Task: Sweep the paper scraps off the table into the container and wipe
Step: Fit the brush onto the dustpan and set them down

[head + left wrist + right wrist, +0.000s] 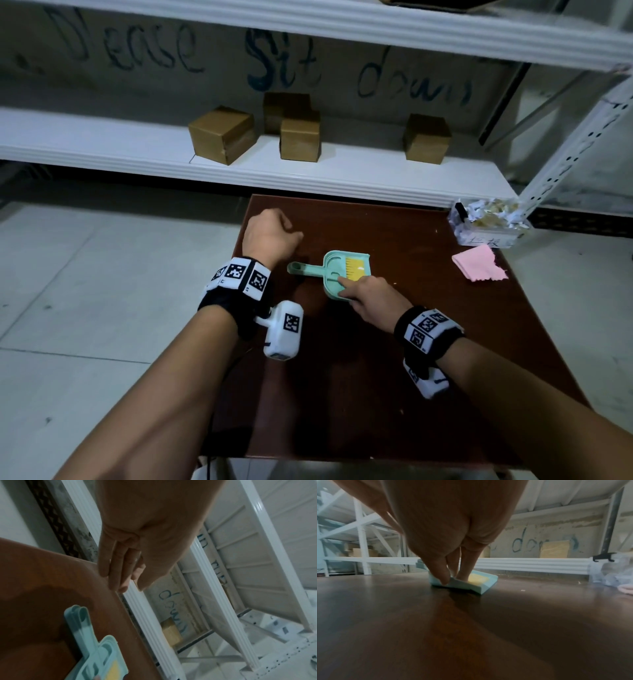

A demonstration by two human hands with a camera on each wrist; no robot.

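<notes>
Head view: scraps fill the clear container (488,219) at the counter (428,342) far-right corner; sweeping looks done. Pink cloth (478,263) untouched, so wiping remains. Right hand (371,301) pinches the dustpan (337,274), brush nested inside.

Left wrist: left hand (137,555) relaxed, holding nothing.

Right wrist: fingers (442,574) grip the dustpan's rim.

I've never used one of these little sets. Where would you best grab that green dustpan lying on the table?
By its long handle, probably. The dustpan lies flat, its handle pointing toward the left hand, free and uncovered. Come from the left and wrap the fingers around it; the right hand already touches the pan's near edge.
</notes>
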